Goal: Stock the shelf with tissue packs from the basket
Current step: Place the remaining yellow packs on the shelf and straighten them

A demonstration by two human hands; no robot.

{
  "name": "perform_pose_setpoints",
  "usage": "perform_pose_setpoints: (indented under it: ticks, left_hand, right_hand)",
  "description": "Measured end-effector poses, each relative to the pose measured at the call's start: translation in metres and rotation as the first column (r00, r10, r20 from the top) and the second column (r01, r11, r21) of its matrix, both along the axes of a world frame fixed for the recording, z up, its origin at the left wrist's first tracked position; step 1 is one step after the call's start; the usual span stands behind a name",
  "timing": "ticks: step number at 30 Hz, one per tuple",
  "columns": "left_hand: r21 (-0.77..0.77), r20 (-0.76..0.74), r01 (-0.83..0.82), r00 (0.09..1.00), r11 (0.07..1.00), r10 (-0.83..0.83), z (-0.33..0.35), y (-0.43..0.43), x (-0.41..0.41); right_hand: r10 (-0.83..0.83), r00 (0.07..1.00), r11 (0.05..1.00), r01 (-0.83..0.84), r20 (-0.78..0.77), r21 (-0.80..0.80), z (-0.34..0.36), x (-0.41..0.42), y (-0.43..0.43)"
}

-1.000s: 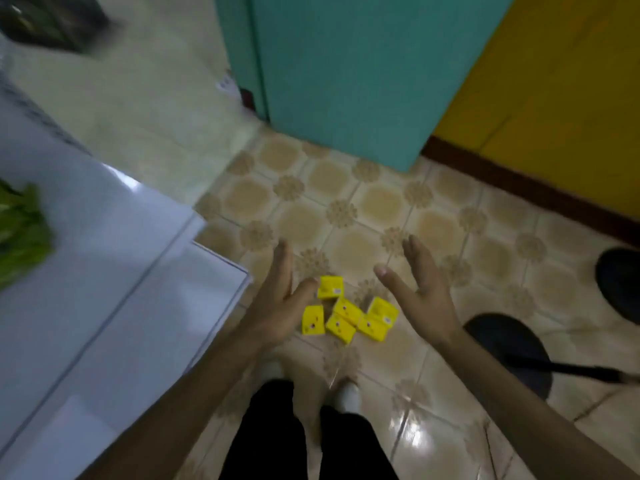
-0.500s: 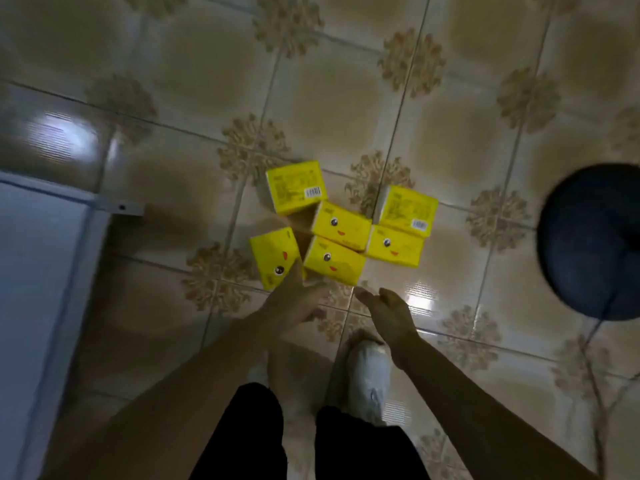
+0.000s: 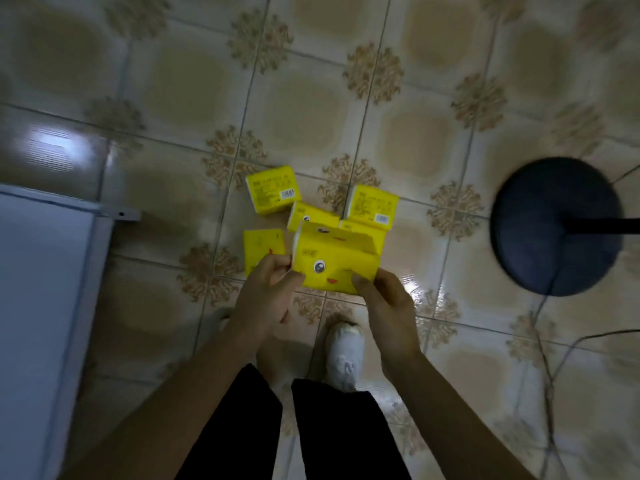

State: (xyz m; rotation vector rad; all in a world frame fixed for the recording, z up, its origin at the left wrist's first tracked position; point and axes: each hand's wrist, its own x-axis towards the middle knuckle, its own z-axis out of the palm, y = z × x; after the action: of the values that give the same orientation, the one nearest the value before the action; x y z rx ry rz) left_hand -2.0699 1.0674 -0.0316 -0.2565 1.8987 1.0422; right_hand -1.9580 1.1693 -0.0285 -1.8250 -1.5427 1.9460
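Several yellow tissue packs lie in a loose cluster on the tiled floor in front of my feet. One pack with a cartoon face (image 3: 334,263) is lifted above the rest. My left hand (image 3: 266,296) pinches its left edge and my right hand (image 3: 384,303) grips its lower right corner. Behind it lie a pack with a barcode (image 3: 273,189) at the far left, another barcode pack (image 3: 373,206) at the far right, a face pack (image 3: 311,216) between them, and one (image 3: 263,247) partly hidden by my left hand. No basket is in view.
A white shelf unit or cabinet edge (image 3: 45,289) runs along the left side. A dark round stand base (image 3: 557,225) with a pole and thin cables sits on the floor to the right. My white shoe (image 3: 344,355) stands just below the packs.
Both hands reached down to the cluster and have lifted one face pack off the floor between them. The camera has dipped closer to the floor.
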Motion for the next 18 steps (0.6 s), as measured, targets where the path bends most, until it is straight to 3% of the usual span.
perform_pose_setpoints:
  ticks: [5,10,14,16,18]
  left_hand:
    - [0.287,-0.31,-0.019,0.944,0.958,0.111,0.217,0.022,-0.01]
    - [0.437,-0.64,0.027,0.712,0.899,0.29,0.421,0.021,-0.009]
    - [0.395,-0.854,0.124,0.416,0.91,0.313,0.552,-0.002,-0.003]
    - [0.202,-0.971,0.171,0.162,0.964,0.175,0.608,-0.022,0.0]
    - [0.035,-0.993,0.14,-0.108,0.99,0.051,0.65,-0.049,0.002]
  right_hand:
    - [0.025,0.951,0.955,0.068,-0.307,0.29,0.211,-0.017,0.023]
    - [0.175,0.811,0.87,0.138,-0.558,0.473,0.397,-0.035,0.038]
    - [0.426,0.638,0.753,0.143,-0.642,0.642,0.523,-0.044,0.025]
    - [0.543,0.556,0.673,0.161,-0.63,0.722,0.574,-0.05,0.011]
    - [0.634,0.459,0.606,0.206,-0.622,0.769,0.612,-0.057,-0.006]
